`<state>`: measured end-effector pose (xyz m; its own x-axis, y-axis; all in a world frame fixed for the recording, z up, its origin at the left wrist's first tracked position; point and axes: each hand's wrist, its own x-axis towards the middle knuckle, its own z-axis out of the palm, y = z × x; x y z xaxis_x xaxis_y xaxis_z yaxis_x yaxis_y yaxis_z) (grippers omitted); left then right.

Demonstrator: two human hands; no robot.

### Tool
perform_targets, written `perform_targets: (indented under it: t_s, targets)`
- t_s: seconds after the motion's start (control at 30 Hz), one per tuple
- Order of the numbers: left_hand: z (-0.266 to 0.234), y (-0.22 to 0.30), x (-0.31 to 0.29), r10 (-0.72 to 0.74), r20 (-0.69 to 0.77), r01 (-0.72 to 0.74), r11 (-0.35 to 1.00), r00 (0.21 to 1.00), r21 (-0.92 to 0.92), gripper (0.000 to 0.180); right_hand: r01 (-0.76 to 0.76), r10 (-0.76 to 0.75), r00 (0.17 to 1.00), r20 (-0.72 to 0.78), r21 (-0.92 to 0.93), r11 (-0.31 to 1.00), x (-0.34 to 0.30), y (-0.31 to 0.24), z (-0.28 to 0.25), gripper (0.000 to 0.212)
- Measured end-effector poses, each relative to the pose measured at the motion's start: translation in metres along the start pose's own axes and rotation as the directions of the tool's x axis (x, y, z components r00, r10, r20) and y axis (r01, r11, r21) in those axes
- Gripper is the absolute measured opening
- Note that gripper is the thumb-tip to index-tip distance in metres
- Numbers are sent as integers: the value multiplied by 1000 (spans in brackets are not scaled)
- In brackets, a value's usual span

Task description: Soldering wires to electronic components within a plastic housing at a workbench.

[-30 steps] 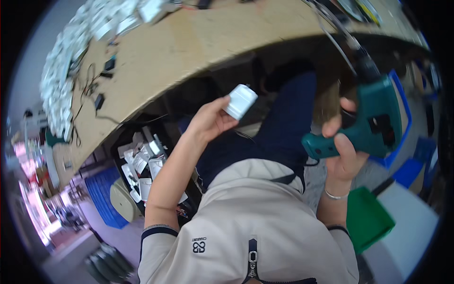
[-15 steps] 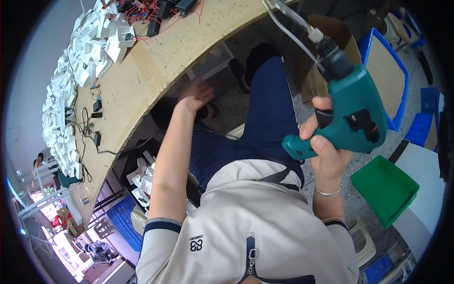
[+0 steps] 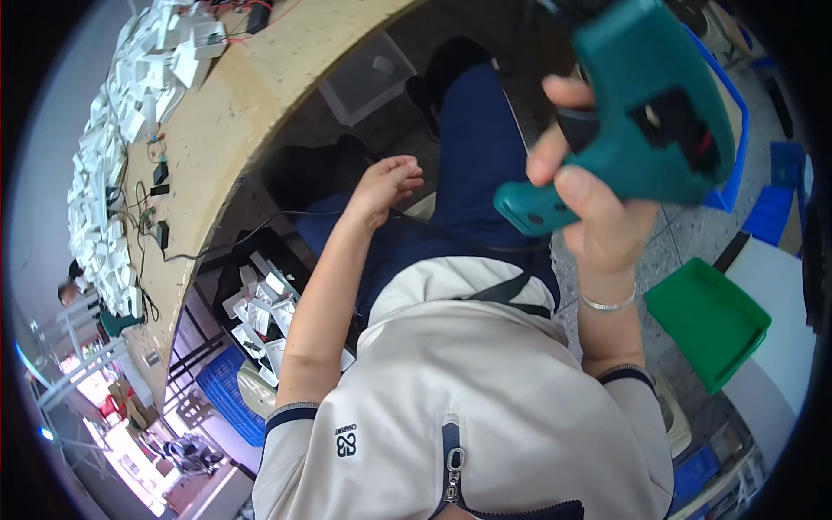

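Right hand (image 3: pixel 611 212) grips green pistol-shaped drill (image 3: pixel 628 74), likely to reach black trigger (image 3: pixel 578 130); left of drill, left hand (image 3: pixel 386 189) appears empty

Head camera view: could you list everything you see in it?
Bench: one, tan, upper left
Casings: many, white, heaped on bench
Wires: several, black and red, on bench
Power drill: one, teal, upper right
Container: one, black, by bench
Bin: one, pale, top centre
Basket: one, blue, lower left
Tray: one, green, right
Shirt: one, cream, bottom centre
Trousers: one pair, navy, centre
Left hand: one, bare, left of centre
Right hand: one, bare, around power drill
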<state>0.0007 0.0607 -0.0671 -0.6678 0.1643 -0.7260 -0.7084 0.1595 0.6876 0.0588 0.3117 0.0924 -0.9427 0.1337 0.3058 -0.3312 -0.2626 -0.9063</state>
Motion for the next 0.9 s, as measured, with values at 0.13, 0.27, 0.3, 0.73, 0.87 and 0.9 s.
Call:
perform_targets:
  t_s: [0.13, 0.27, 0.3, 0.73, 0.87, 0.9]
  targets:
    - [5, 4, -10, 3, 0, -3, 997, 1000, -82, 30, 84, -86, 996, 15, 117, 990, 8, -3, 1, 43]
    - [13, 11, -21, 10, -12, -10, 999, 1000, -43, 31, -74, 112, 988, -103, 318, 945, 7, -15, -6, 49]
    - [15, 12, -24, 17, -10, -17, 1000, 1000, -27, 31, -36, 72, 994, -86, 369, 929, 7, -14, -11, 47]
    - [37, 6, -53, 96, -50, -93, 993, 994, 71, 33, 75, -11, 994, -105, 624, 778, -23, -15, -56, 41]
    - [39, 3, -60, 115, -59, -111, 992, 992, 67, 34, 96, -43, 994, -97, 663, 742, -26, -16, -61, 40]
    - [39, 4, -60, 118, -58, -114, 991, 991, 71, 34, 102, -47, 994, -99, 664, 741, -27, -17, -61, 40]
